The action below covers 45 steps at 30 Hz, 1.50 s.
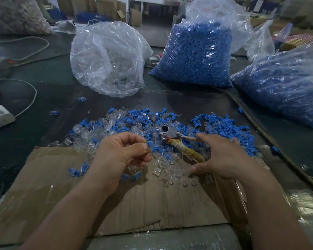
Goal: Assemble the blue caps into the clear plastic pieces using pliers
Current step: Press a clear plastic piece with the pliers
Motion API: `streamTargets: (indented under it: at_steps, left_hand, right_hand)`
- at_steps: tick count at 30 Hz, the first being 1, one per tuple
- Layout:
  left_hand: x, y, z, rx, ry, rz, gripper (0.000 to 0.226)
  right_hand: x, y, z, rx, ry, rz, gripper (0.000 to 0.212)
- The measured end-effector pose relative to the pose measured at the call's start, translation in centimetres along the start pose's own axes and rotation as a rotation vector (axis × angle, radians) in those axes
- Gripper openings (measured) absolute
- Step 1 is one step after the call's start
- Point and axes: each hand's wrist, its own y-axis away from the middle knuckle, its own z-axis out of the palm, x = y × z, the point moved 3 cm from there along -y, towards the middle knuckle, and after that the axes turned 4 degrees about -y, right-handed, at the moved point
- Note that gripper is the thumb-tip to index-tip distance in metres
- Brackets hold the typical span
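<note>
Pinching blue cap (149, 143) in left hand (119, 152); right hand (222, 157) spread beside pliers (179, 147).

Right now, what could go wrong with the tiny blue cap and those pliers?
1. The left hand only pinches the blue cap at its fingertips. The cap could slip into the mixed pile and be hard to find.
2. The right hand is spread open over the pliers, not gripping them. A clumsy grab might scatter the clear pieces off the cardboard.
</note>
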Motion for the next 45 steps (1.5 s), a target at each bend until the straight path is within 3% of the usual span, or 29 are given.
streamTargets:
  at_steps: [10, 15, 19, 23, 27, 31, 36, 45]
  left_hand:
    - [-0.1, 0.0, 0.2, -0.014, 0.006, 0.022, 0.012]
    - [-0.2, 0.0, 0.2, 0.003, 0.047, 0.066, 0.006]
    - [0.0, -0.1, 0.1, 0.045, 0.091, 0.127, 0.008]
    - [0.2, -0.1, -0.1, 0.084, 0.109, 0.168, 0.006]
    - [0.3, 0.0, -0.1, 0.116, 0.120, 0.211, 0.006]
    - [0.4, 0.1, 0.0, 0.134, 0.124, 0.259, 0.012]
    - [0.5, 0.2, 0.0, 0.137, 0.105, 0.303, 0.013]
    - [0.5, 0.2, -0.2, 0.200, 0.106, 0.342, 0.006]
  right_hand:
    - [-1.1, -0.7, 0.0, 0.294, 0.000, -0.068, 0.066]
    - [-1.3, -0.7, -0.4, 0.439, 0.004, -0.165, 0.057]
    - [-1.7, 0.0, -0.9, 0.608, -0.184, -0.226, 0.055]
    - [-2.6, 1.1, -1.2, 0.677, -0.253, -0.280, 0.033]
    - [-3.5, 1.7, -1.2, 0.741, -0.215, -0.336, 0.025]
    - [-4.6, 1.8, -0.4, 0.693, -0.091, -0.327, 0.026]
    - [-5.3, 1.6, 0.4, 0.584, -0.105, -0.351, 0.027]
    - [-5.4, 1.3, 1.5, 0.421, -0.149, -0.382, 0.065]
